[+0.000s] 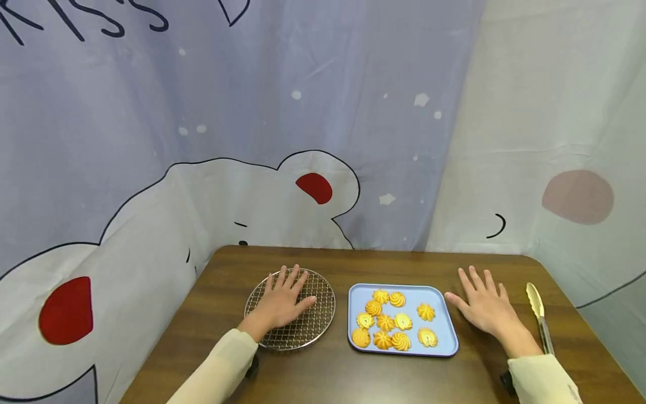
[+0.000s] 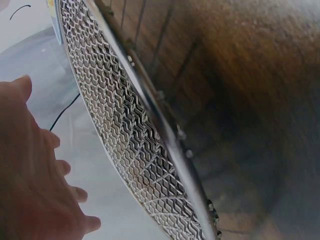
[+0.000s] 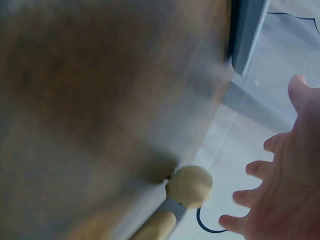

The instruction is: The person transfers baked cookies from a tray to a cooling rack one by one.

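My left hand [image 1: 280, 304] is spread palm down over a round wire mesh rack [image 1: 318, 314]. In the left wrist view the fingers [image 2: 62, 167] stand apart from the mesh [image 2: 120, 125], holding nothing. My right hand [image 1: 485, 306] is spread too, just right of a light blue tray [image 1: 444, 303], and its fingers [image 3: 257, 170] are empty. Several golden cookies [image 1: 385, 322] lie on the tray, most on its left side, with two apart at the right. Right of that hand lies a pair of tongs [image 1: 540, 320] with cream tips [image 3: 190, 186].
Everything lies on a dark brown wooden table [image 1: 323, 381] with rounded back corners. A printed curtain [image 1: 242, 112] hangs close behind its back edge and along the sides.
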A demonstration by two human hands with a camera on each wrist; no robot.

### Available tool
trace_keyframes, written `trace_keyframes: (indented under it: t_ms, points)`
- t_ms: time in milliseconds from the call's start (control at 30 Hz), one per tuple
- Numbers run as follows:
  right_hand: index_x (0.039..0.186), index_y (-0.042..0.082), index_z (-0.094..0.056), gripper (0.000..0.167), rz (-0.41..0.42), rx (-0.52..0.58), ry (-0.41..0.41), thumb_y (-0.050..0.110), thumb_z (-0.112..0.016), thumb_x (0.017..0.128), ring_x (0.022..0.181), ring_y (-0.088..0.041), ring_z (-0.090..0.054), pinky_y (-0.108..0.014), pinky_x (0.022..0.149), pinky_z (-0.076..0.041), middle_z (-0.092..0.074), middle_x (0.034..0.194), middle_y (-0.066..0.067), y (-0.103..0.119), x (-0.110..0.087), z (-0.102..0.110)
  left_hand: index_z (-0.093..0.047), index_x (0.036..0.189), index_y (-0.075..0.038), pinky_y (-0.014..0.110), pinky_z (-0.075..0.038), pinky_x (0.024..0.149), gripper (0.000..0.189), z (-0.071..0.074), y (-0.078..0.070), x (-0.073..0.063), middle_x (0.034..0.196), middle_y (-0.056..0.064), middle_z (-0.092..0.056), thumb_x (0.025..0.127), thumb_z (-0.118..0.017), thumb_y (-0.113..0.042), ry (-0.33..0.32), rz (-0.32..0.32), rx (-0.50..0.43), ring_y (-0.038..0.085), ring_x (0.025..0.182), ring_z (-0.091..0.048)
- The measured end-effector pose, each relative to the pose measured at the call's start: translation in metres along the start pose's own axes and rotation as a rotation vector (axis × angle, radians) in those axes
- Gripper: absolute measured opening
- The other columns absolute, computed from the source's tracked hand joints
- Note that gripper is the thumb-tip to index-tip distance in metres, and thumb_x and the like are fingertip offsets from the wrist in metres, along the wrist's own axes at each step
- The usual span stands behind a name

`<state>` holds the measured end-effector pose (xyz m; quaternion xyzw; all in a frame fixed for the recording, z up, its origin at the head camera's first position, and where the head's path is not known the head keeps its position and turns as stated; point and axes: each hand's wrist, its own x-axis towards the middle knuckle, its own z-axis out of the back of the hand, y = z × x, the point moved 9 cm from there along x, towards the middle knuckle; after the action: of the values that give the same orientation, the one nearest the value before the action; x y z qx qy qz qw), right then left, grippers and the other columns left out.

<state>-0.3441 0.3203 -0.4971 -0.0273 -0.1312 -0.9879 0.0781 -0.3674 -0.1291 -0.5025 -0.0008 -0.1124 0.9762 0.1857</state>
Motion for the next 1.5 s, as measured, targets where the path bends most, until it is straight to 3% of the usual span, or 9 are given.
trace_keyframes:
  t_ms: [467, 700, 933, 1100, 1300, 1500]
  points:
    - [0.161, 0.001, -0.02, 0.086, 0.009, -0.002, -0.01, 0.059, -0.045, 0.103, 0.146, -0.062, -0.004, -0.081, 0.107, -0.007, -0.017, 0.161, -0.034, 0.004, -0.01, 0.005, -0.015, 0.165, -0.019, 0.066, -0.002, 0.121, 0.085, -0.008, 0.005, 0.002, 0.171, 0.007, -0.005, 0.1, -0.028, -0.072, 0.018, 0.031, -0.008, 0.038, 0.156, 0.0]
    - [0.161, 0.002, -0.02, 0.086, 0.023, 0.021, -0.001, 0.059, -0.046, 0.103, 0.145, -0.062, -0.005, -0.082, 0.106, -0.006, -0.017, 0.161, -0.034, 0.006, -0.022, 0.006, -0.02, 0.164, -0.016, 0.067, -0.005, 0.121, 0.083, 0.0, 0.015, -0.022, 0.17, 0.012, -0.012, 0.101, -0.033, -0.069, -0.016, 0.023, -0.024, 0.041, 0.155, -0.007]
    - [0.16, -0.001, -0.019, 0.084, -0.007, 0.04, 0.01, 0.056, -0.046, 0.104, 0.143, -0.065, -0.005, -0.084, 0.104, -0.007, -0.017, 0.159, -0.037, -0.013, -0.045, 0.009, -0.026, 0.162, -0.012, 0.07, -0.007, 0.118, 0.078, -0.001, 0.029, -0.047, 0.168, 0.014, -0.018, 0.103, -0.042, -0.061, -0.005, -0.02, -0.015, 0.043, 0.154, -0.01]
    - [0.16, -0.002, -0.019, 0.084, -0.011, 0.019, 0.015, 0.055, -0.047, 0.104, 0.141, -0.066, -0.009, -0.084, 0.102, -0.01, -0.019, 0.158, -0.038, -0.019, -0.055, 0.016, -0.028, 0.162, -0.012, 0.071, -0.007, 0.118, 0.074, 0.002, 0.04, -0.059, 0.168, 0.014, -0.02, 0.104, -0.047, -0.055, 0.022, -0.031, -0.006, 0.041, 0.155, -0.009]
    - [0.16, -0.004, -0.016, 0.09, -0.005, 0.011, 0.003, 0.054, -0.053, 0.102, 0.142, -0.065, -0.008, -0.083, 0.101, -0.013, -0.02, 0.157, -0.039, -0.025, -0.06, 0.029, -0.033, 0.16, -0.009, 0.073, -0.008, 0.116, 0.075, 0.011, 0.05, -0.069, 0.166, 0.017, -0.025, 0.102, -0.051, -0.055, 0.01, -0.04, -0.02, 0.045, 0.153, -0.015]
    - [0.158, -0.008, -0.013, 0.091, -0.01, -0.003, -0.009, 0.051, -0.053, 0.103, 0.136, -0.068, -0.015, -0.083, 0.097, -0.019, -0.018, 0.155, -0.042, -0.04, -0.073, 0.036, -0.031, 0.16, -0.009, 0.074, -0.007, 0.116, 0.076, 0.02, 0.06, -0.077, 0.167, 0.016, -0.021, 0.102, -0.051, -0.055, 0.048, -0.019, -0.046, 0.045, 0.153, -0.015]
